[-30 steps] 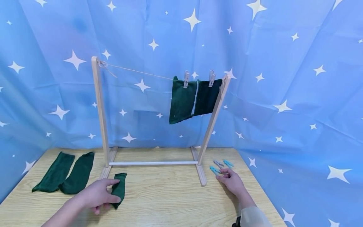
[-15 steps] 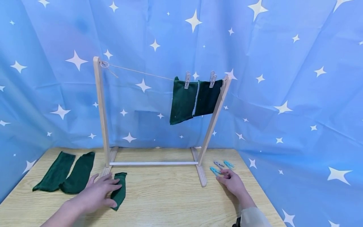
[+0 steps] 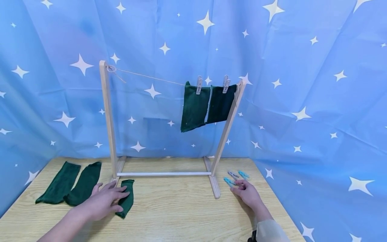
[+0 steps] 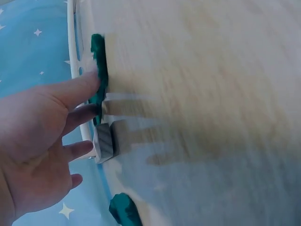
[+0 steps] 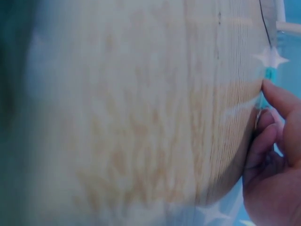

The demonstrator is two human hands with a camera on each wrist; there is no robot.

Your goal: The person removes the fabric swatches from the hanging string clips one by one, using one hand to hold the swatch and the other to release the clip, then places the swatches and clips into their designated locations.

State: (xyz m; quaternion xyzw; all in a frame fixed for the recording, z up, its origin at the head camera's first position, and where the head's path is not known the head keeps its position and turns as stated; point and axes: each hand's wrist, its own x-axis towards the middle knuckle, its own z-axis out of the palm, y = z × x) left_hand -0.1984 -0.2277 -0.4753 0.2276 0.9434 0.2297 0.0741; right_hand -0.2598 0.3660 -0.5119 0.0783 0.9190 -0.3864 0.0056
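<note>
Green cloth (image 3: pixel 127 203) lies loose on the surface (image 3: pixel 175 205), just right of the left foot of the rack (image 3: pixel 109 127), and we see the left hand (image 3: pixel 104 203) touching its left side. That hand is well open, fingers spread; we make out no firm grip, and we judge the touch light, enough to steady or straighten fabric without bunching it.

Far to the right, the right hand (image 3: pixel 249 196) rests low beside the blue peg (image 3: pixel 229 182), thumb and forefinger close to it and the other fingers bent. We cannot tell from either view whether it pinches the peg or merely waits against it. A grey peg (image 3: pixel 232 175) and a second blue peg (image 3: pixel 243 174) lie just beyond, probably kept together so one hand can serve itself there.

Two more cloths, the outer one (image 3: pixel 60 185) and the inner one (image 3: pixel 86 183), lie spread at the left, touching at their near ends; we take that side for the fabric store, apart from the pegs.

Above, the line (image 3: pixel 154 78) carries two hung cloths (image 3: pixel 195 107) crowded toward the right post, each held at its top edge by a pale clip (image 3: pixel 199 85), presumably so neither slips. To their left, the line is bare.
</note>
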